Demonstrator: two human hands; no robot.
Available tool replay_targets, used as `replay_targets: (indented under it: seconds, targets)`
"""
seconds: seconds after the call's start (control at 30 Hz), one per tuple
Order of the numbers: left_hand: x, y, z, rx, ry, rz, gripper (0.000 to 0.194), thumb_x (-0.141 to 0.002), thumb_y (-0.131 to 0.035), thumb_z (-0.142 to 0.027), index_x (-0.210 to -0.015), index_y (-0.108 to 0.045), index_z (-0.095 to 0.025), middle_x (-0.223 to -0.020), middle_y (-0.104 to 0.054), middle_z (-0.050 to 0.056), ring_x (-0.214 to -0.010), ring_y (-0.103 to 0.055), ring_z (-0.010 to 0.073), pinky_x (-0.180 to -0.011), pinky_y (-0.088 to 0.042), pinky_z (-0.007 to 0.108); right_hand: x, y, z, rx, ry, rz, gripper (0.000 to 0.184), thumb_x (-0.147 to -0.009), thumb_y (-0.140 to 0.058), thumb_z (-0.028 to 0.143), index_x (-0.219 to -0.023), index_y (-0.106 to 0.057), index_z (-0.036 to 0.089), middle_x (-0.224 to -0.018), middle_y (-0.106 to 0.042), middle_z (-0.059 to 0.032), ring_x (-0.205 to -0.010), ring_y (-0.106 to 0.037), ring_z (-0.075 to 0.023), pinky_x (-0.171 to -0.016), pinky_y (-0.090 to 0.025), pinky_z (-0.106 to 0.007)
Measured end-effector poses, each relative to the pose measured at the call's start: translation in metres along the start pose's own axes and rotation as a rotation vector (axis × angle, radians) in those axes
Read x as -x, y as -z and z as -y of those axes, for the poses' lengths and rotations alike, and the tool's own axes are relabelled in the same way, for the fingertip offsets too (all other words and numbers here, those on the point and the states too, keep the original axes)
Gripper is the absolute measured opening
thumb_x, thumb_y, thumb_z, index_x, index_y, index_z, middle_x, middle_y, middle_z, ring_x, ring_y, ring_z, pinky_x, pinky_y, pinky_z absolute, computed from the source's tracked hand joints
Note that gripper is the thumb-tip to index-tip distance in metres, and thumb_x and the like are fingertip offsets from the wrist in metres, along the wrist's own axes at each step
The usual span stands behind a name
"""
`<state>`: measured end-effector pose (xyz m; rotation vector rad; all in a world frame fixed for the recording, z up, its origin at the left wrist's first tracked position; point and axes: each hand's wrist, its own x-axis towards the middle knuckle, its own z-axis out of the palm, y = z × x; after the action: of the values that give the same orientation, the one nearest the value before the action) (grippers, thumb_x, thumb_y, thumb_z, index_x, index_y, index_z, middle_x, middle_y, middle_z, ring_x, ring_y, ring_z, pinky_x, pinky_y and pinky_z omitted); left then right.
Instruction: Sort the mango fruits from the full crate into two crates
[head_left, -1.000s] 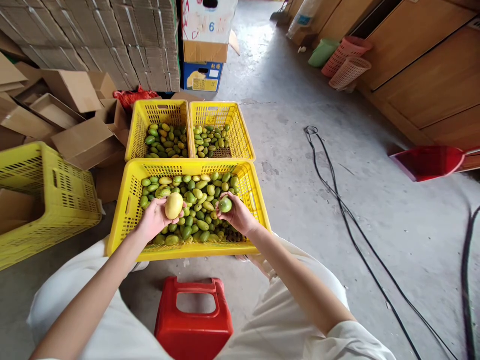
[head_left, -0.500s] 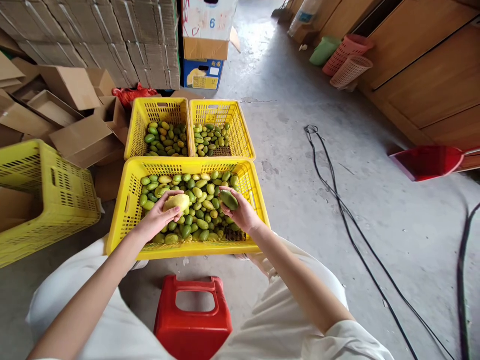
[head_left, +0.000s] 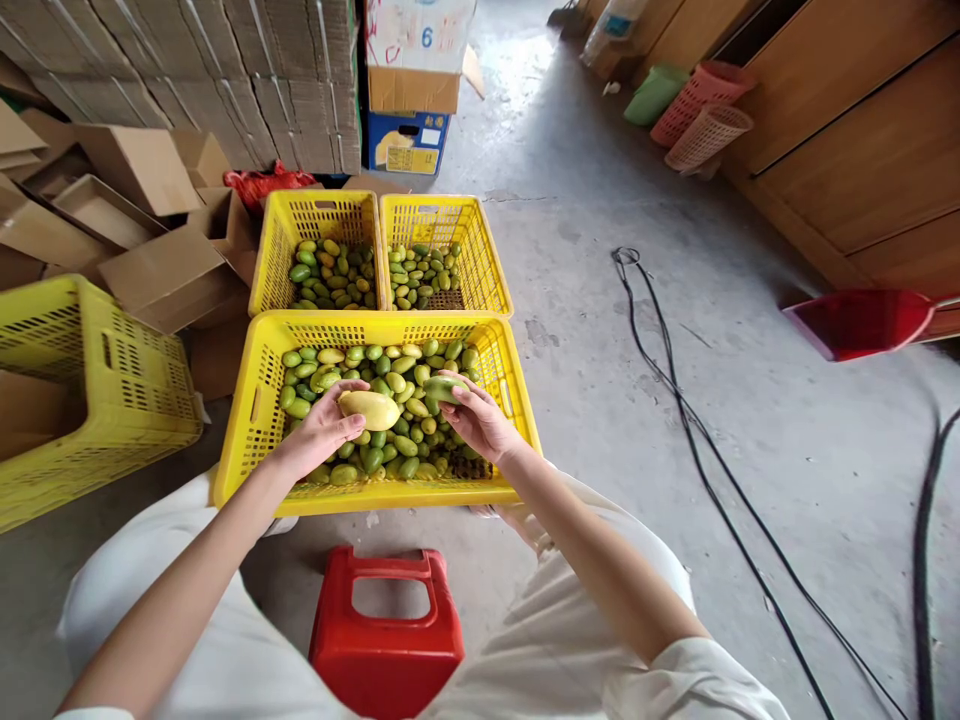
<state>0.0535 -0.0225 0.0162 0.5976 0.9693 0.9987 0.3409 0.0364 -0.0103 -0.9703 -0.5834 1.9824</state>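
Observation:
My left hand [head_left: 327, 428] is closed around a pale yellow mango [head_left: 370, 409], held above the near yellow crate [head_left: 259, 365]. Just to its right, my right hand [head_left: 478, 420] grips a green mango [head_left: 445, 388] between thumb and fingers. The two fruits are close but apart. Below them, many green and yellowish mangoes [head_left: 406, 447] lie loose in the near crate, partly hidden by my hands. Behind it stand two more yellow crates, the left one [head_left: 262, 262] and the right one [head_left: 491, 262], both with mangoes inside.
A red plastic stool [head_left: 386, 650] is between my legs. Another yellow crate [head_left: 135, 385] and open cardboard boxes [head_left: 161, 278] lie to the left. Stacked cartons [head_left: 409, 95] stand at the back. Black cables [head_left: 679, 400] and a red dustpan [head_left: 862, 322] are on the right.
The yellow mango has turned lengthwise and shifted slightly right in my left hand. In my right hand the green mango has rotated and moved a little left and up.

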Motion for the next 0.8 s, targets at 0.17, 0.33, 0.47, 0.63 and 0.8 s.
replay_targets:
  seconds: [0.17, 0.33, 0.47, 0.63, 0.8]
  targets:
    - [-0.003, 0.002, 0.006, 0.0, -0.046, -0.046, 0.059, -0.062, -0.115, -0.053, -0.103, -0.084, -0.023, -0.112, -0.075, 0.008, -0.102, -0.071, 0.0224, -0.081, -0.061, 0.027, 0.0, 0.001, -0.001, 0.034, -0.006, 0.016, 0.051, -0.075, -0.103, 0.057, -0.104, -0.079, 0.023, -0.077, -0.066, 0.0028, -0.062, -0.044, -0.0092, -0.055, -0.036, -0.021]
    - [-0.005, 0.002, 0.01, 0.052, -0.057, -0.09, 0.06, -0.065, -0.11, -0.064, -0.095, -0.082, -0.02, -0.101, -0.07, 0.005, -0.087, -0.064, 0.0164, -0.073, -0.062, 0.025, -0.004, 0.005, 0.001, 0.021, -0.049, 0.021, 0.05, -0.086, -0.09, 0.068, -0.086, -0.067, 0.023, -0.063, -0.054, 0.0036, -0.051, -0.035, -0.0097, -0.044, -0.026, -0.023]
    - [-0.006, -0.002, 0.011, 0.143, -0.025, -0.1, 0.057, -0.073, -0.104, -0.065, -0.088, -0.075, -0.018, -0.094, -0.067, 0.004, -0.082, -0.065, 0.0154, -0.067, -0.064, 0.025, -0.005, 0.007, 0.003, -0.021, -0.085, 0.01, 0.047, -0.085, -0.088, 0.061, -0.079, -0.059, 0.024, -0.063, -0.056, 0.0015, -0.053, -0.048, -0.0113, -0.045, -0.036, -0.021]
    - [-0.006, -0.009, 0.0, 0.277, 0.049, -0.138, 0.038, -0.095, -0.079, -0.052, -0.085, -0.069, -0.017, -0.08, -0.068, 0.004, -0.053, -0.056, 0.0109, -0.041, -0.044, 0.018, -0.001, 0.002, 0.004, -0.028, -0.109, -0.023, 0.046, -0.071, -0.098, 0.043, -0.086, -0.058, 0.025, -0.09, -0.077, -0.0052, -0.062, -0.06, -0.013, -0.041, -0.035, -0.02]
    - [-0.004, -0.017, -0.016, 0.382, 0.113, -0.229, 0.039, -0.107, -0.043, -0.032, -0.09, -0.073, -0.014, -0.065, -0.06, 0.005, -0.043, -0.05, 0.0135, -0.034, -0.034, 0.02, 0.001, -0.001, 0.003, -0.019, -0.092, -0.071, 0.05, -0.069, -0.101, 0.038, -0.094, -0.059, 0.027, -0.095, -0.073, 0.0014, -0.064, -0.059, -0.0119, -0.044, -0.037, -0.02]
